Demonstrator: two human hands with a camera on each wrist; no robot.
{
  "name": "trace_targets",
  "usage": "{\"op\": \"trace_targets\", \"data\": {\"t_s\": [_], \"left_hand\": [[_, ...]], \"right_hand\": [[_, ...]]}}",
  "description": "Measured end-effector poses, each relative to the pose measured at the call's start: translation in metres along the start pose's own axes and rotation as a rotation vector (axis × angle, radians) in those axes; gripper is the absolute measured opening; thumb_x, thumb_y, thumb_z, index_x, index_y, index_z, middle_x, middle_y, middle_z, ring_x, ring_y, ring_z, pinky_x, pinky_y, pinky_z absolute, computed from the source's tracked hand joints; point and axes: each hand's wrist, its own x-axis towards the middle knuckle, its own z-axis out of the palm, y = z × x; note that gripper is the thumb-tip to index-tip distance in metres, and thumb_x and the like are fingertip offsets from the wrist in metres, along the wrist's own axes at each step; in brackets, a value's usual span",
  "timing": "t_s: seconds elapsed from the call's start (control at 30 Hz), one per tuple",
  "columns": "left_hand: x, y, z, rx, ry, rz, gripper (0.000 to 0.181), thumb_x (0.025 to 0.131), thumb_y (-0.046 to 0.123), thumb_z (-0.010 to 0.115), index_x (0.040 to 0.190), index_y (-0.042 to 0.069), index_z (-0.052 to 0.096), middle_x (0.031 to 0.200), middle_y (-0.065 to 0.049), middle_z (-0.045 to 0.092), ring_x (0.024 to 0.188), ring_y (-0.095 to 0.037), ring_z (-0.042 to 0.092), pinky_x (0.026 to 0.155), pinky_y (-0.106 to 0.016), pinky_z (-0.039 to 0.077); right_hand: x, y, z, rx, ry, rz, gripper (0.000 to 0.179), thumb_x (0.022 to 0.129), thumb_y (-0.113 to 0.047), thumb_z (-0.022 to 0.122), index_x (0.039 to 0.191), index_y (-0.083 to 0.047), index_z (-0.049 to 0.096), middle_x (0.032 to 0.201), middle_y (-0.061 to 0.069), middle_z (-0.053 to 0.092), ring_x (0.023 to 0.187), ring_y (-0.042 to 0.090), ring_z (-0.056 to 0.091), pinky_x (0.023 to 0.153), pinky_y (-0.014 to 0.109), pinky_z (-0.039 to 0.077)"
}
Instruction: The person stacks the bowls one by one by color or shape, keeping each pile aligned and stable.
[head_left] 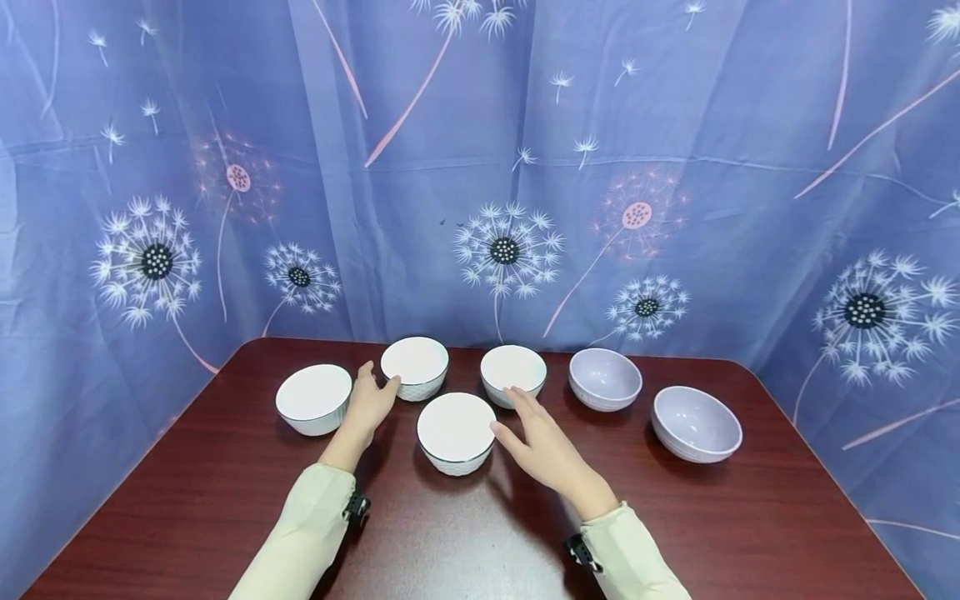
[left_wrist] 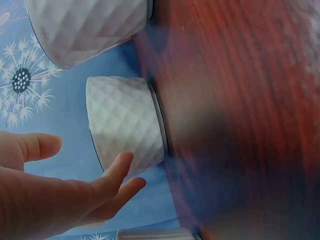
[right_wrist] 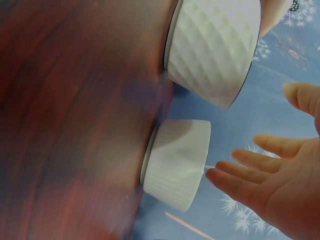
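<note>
My left hand [head_left: 370,402] is between the white ribbed bowl [head_left: 313,400] at the left and the white diamond-patterned bowl [head_left: 415,367] behind. Its thumb and fingers are spread and hold nothing; in the left wrist view the fingertips [left_wrist: 122,161] overlap the patterned bowl [left_wrist: 125,122], contact unclear. My right hand [head_left: 546,442] hovers to the right of the front white bowl [head_left: 456,432], thumb tip beside its rim. Its fingers extend toward another white bowl [head_left: 513,373] at the back. The right wrist view has these fingers [right_wrist: 240,177] apart from the ribbed bowl [right_wrist: 177,165].
Two lavender bowls, one at the back [head_left: 604,379] and one farther right [head_left: 696,423], stand upright on the dark red-brown table [head_left: 420,542]. A blue dandelion-print curtain [head_left: 420,208] hangs right behind the table's far edge.
</note>
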Motion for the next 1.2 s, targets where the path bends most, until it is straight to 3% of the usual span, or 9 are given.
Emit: {"op": "trace_targets", "data": {"t_s": [0.27, 0.5, 0.87, 1.2], "left_hand": [[0.004, -0.003, 0.002, -0.065, -0.016, -0.013, 0.069, 0.099, 0.016, 0.044, 0.148, -0.01, 0.004, 0.148, -0.037, 0.02, 0.138, -0.044, 0.023, 0.113, -0.052, 0.026], [0.006, -0.008, 0.004, -0.165, -0.044, -0.043, 0.068, 0.099, 0.012, 0.042, 0.148, -0.01, 0.0, 0.147, -0.038, 0.019, 0.119, -0.047, 0.049, 0.105, -0.048, 0.041], [0.01, -0.004, 0.006, -0.242, -0.051, -0.032, 0.067, 0.1, 0.007, 0.04, 0.148, -0.012, -0.002, 0.145, -0.039, 0.021, 0.122, -0.046, 0.048, 0.102, -0.043, 0.045], [0.013, -0.004, 0.007, -0.235, -0.06, -0.067, 0.067, 0.098, 0.007, 0.039, 0.148, -0.011, 0.0, 0.149, -0.038, 0.016, 0.119, -0.042, 0.051, 0.102, -0.041, 0.045]], "right_hand": [[0.002, -0.001, 0.005, 0.016, -0.02, -0.003, 0.06, 0.096, -0.026, 0.058, 0.142, 0.008, 0.038, 0.145, 0.024, 0.041, 0.137, 0.034, 0.034, 0.112, 0.049, 0.03], [0.002, -0.002, 0.009, 0.043, -0.029, -0.034, 0.057, 0.095, -0.02, 0.06, 0.141, 0.008, 0.04, 0.142, 0.02, 0.045, 0.134, 0.031, 0.04, 0.111, 0.047, 0.033], [0.004, -0.002, 0.015, 0.065, -0.046, -0.032, 0.053, 0.095, -0.018, 0.059, 0.138, 0.009, 0.043, 0.139, 0.024, 0.047, 0.131, 0.035, 0.042, 0.109, 0.05, 0.034], [0.004, -0.002, 0.018, 0.108, -0.052, -0.02, 0.052, 0.093, -0.011, 0.057, 0.138, 0.01, 0.041, 0.139, 0.025, 0.047, 0.129, 0.034, 0.045, 0.105, 0.05, 0.038]]}}
